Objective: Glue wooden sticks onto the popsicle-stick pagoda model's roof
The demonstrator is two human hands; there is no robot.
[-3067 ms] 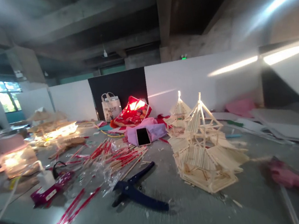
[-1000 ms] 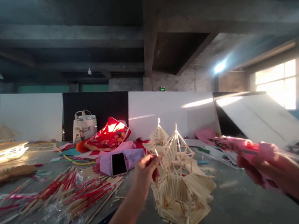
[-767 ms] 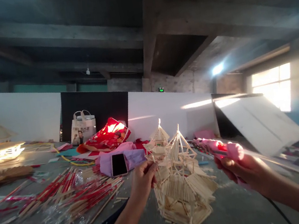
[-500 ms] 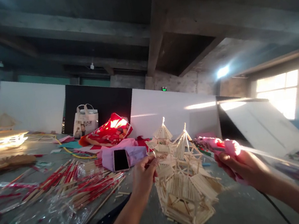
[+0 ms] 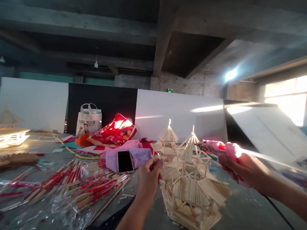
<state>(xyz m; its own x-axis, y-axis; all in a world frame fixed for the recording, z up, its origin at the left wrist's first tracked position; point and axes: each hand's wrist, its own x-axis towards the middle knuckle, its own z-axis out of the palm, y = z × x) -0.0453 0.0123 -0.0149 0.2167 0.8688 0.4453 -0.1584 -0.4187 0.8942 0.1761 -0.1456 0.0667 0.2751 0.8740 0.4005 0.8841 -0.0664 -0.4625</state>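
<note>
Since a second ago our glue gun [image 5: 219, 147] has swung in from the right, and its nozzle now sits just beside the peak of the stick pagoda [image 5: 192, 186].

Left of our grip lie the red-tipped sticks [image 5: 74, 184] in their clear wrap, then the phone [image 5: 124, 161] on a pink cloth [image 5: 110, 158]. Our left hand [image 5: 148, 178] is pinched closed at the pagoda's upper left edge, apparently on a thin stick (too small to be sure). The pagoda stands on the grey table [image 5: 245, 213] between our hands. Our right hand [image 5: 242, 171] is wrapped fully round the gun's handle.

We judge a joint is being glued: we should hold the left pinch steady, touch the nozzle to the joint only, and squeeze out a small bead.
</note>
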